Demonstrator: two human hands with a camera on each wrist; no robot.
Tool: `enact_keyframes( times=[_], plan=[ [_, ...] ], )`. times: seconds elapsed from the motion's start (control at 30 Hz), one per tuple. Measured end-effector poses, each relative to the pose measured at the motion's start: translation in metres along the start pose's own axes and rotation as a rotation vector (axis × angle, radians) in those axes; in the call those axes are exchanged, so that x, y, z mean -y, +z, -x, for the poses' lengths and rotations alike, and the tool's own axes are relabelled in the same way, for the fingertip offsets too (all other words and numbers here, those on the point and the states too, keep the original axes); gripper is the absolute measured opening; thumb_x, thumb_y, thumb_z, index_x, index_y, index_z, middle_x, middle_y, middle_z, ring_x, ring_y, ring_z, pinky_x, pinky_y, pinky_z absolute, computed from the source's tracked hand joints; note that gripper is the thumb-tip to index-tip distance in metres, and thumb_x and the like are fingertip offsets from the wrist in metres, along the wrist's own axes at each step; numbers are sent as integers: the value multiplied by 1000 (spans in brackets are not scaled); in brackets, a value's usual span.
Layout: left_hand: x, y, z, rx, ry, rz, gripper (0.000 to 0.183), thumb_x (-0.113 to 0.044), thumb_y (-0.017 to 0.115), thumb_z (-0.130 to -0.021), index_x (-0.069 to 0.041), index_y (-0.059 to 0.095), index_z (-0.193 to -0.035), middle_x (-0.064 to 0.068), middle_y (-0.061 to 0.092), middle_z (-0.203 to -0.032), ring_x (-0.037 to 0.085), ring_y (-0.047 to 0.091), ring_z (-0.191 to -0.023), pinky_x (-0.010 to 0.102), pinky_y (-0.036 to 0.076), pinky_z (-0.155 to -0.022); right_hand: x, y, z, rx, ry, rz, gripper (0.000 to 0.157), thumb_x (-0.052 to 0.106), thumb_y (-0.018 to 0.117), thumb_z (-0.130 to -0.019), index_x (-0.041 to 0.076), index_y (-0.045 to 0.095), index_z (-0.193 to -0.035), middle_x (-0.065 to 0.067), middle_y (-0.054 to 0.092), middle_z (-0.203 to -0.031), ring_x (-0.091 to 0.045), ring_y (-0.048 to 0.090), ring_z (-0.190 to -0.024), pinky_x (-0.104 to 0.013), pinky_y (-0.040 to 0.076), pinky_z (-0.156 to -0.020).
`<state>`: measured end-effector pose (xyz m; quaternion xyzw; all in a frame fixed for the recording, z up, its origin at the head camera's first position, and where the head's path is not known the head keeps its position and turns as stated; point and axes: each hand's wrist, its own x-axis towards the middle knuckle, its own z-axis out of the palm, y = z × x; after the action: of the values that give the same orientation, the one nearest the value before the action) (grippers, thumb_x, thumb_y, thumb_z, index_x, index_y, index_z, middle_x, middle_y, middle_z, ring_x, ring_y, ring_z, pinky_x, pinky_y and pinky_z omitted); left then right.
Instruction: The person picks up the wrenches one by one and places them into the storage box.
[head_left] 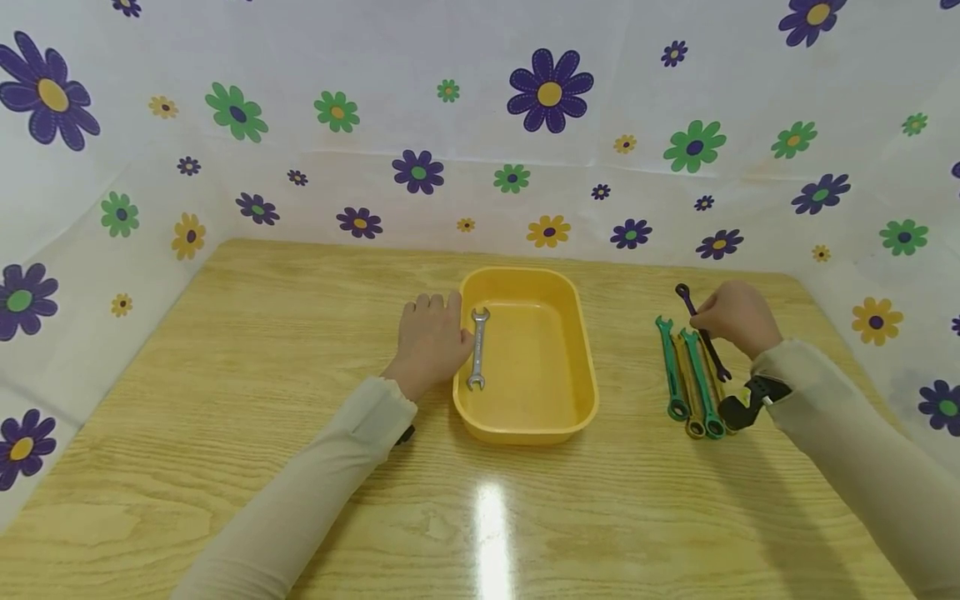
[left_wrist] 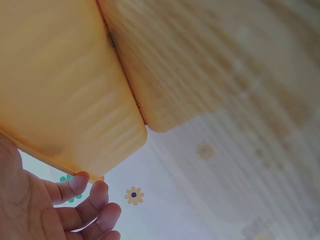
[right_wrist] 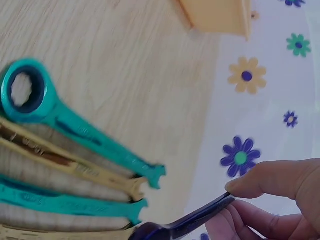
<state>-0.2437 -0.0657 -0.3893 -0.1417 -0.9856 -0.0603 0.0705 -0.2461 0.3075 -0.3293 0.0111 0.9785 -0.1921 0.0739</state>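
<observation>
My left hand [head_left: 431, 337] holds the left rim of a yellow plastic tray [head_left: 528, 435], thumb over the rim and fingers outside; the left wrist view shows loosely bent fingers [left_wrist: 97, 197] beside the tray's outer wall [left_wrist: 75, 100]. Inside the tray, along its left side, lies a silver double open-end wrench [head_left: 477, 350]. Between thumb and fingers, my right hand [head_left: 738, 317] pinches a dark purple combination wrench [head_left: 707, 342] by its shaft. It slants above a row of green wrenches [head_left: 670, 371] and gold wrenches [head_left: 690, 392] on the table, ring ends toward me.
The wood-grain table [head_left: 322, 333] carries the tray near its middle and the wrench row to the right. Behind and at both sides hangs a white flowered cloth [head_left: 480, 108]. A black strap device [head_left: 753, 400] sits at my right wrist.
</observation>
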Motion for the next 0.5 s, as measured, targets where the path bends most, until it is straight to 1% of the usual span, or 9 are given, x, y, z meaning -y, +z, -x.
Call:
enact_keyframes(
  times=[0.03, 0.17, 0.27, 0.37, 0.4, 0.5],
  plan=[
    [0, 0, 0, 0, 0, 0, 26, -24, 48, -87, -3, 49, -102, 14, 56, -90, 32, 52, -88, 43, 43, -82, 3, -1, 1, 0, -11, 1, 26, 13, 62, -80, 2, 66, -58, 1, 59, -52, -13, 44, -51, -29, 33, -53],
    [-1, -1, 0, 8, -4, 10, 25, -23, 48, -87, -3, 49, -102, 14, 56, -90, 32, 51, -88, 43, 43, -82, 16, -2, 4, 1, -37, 18, 27, 14, 62, -79, 6, 61, -54, 4, 48, -48, -12, 38, -48, -28, 32, -52],
    [-1, -2, 0, 18, -9, 13, 25, -23, 48, -87, -3, 49, -103, 14, 55, -90, 32, 51, -88, 43, 43, -83, 27, -3, 8, -4, -54, 23, 25, 14, 63, -79, 6, 60, -56, 5, 44, -48, -12, 38, -49, -27, 33, -52],
    [-1, -3, 0, 28, -14, 10, 27, -24, 48, -88, -3, 48, -104, 14, 55, -91, 32, 51, -89, 43, 43, -83, 37, -3, 11, -16, -70, 22, 22, 15, 64, -79, 3, 63, -61, 2, 47, -51, -13, 40, -51, -27, 34, -53],
    [-1, -3, 0, 29, -14, 8, 27, -24, 48, -88, -3, 48, -105, 14, 55, -92, 32, 51, -89, 43, 43, -83, 40, -3, 12, -22, -76, 20, 20, 15, 65, -79, 1, 66, -65, 1, 51, -54, -14, 42, -53, -27, 35, -54],
    [-1, -4, 0, 32, -12, 4, 27, -24, 48, -88, -3, 48, -105, 15, 55, -92, 32, 51, -89, 43, 43, -83, 48, -4, 14, -30, -96, 7, 17, 13, 66, -78, -2, 69, -71, -3, 59, -59, -15, 46, -54, -27, 37, -55]
  ],
)
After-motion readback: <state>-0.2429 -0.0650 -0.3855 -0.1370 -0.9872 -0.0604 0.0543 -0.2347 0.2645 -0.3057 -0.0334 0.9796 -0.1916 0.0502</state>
